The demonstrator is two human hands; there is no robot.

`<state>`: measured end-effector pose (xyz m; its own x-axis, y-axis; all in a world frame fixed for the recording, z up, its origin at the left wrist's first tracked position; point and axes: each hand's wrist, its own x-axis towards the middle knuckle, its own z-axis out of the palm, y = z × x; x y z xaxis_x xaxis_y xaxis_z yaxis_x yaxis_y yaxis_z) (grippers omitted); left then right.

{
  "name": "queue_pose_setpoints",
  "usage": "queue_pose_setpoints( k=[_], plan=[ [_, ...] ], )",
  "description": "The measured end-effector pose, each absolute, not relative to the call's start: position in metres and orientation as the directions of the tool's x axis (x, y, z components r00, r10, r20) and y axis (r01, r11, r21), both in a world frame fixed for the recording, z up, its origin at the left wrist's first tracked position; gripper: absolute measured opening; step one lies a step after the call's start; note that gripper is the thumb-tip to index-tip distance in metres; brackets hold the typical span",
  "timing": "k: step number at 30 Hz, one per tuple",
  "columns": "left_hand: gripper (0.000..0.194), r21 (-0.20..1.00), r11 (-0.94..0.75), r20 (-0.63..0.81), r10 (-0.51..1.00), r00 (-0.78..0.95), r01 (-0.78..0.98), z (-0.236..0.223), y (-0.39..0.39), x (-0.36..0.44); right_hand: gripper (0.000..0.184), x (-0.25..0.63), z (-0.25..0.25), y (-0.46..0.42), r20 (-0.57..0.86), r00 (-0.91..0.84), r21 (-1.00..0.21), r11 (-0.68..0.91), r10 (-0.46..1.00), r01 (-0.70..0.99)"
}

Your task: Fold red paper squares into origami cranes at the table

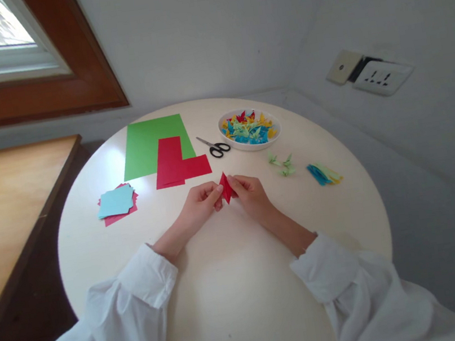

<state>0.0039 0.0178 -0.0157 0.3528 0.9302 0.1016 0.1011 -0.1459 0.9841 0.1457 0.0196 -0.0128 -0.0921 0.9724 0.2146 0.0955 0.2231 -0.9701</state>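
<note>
Between my two hands is a small red folded paper (225,188), diamond-shaped with pointed top and bottom. My left hand (204,199) pinches its left side with thumb and fingers. On the other side, my right hand (251,194) grips the right edge the same way. Just beyond my hands lie red paper pieces (169,159), partly over a large green sheet (142,143). Scissors (217,149) with black handles rest beside them, blades pointing up and left. Farther right, several pale green folded paper cranes (285,164) sit on the table.
A white dish (249,146) full of colourful folded paper stands at the back of the round white table (231,307). Light-blue and red paper squares (116,202) are stacked at left. Blue, green and yellow folded papers (324,174) lie at right. A wooden table (13,197) is farther left.
</note>
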Motion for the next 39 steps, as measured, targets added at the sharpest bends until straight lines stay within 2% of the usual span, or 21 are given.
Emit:
queue_pose_setpoints(
  k=[8, 20, 39],
  plan=[
    [0.034, 0.992, -0.11, 0.09, 0.951, 0.296, 0.054, -0.015, 0.0205, 0.005, 0.043, 0.1456, -0.0128, 0.0188, 0.207, -0.104, -0.966, 0.22, 0.973, 0.138],
    [0.033, 0.971, -0.17, 0.121, 0.957, 0.265, 0.17, -0.0165, 0.0204, 0.0059, 0.033, 0.146, -0.0163, 0.0195, 0.206, -0.165, -0.957, 0.234, 0.965, 0.173],
    [0.032, 0.966, -0.181, 0.107, 0.93, 0.352, 0.186, -0.0139, 0.0164, 0.0055, 0.036, 0.1462, -0.0154, 0.0192, 0.214, -0.137, -0.956, 0.237, 0.967, 0.176]
  ],
)
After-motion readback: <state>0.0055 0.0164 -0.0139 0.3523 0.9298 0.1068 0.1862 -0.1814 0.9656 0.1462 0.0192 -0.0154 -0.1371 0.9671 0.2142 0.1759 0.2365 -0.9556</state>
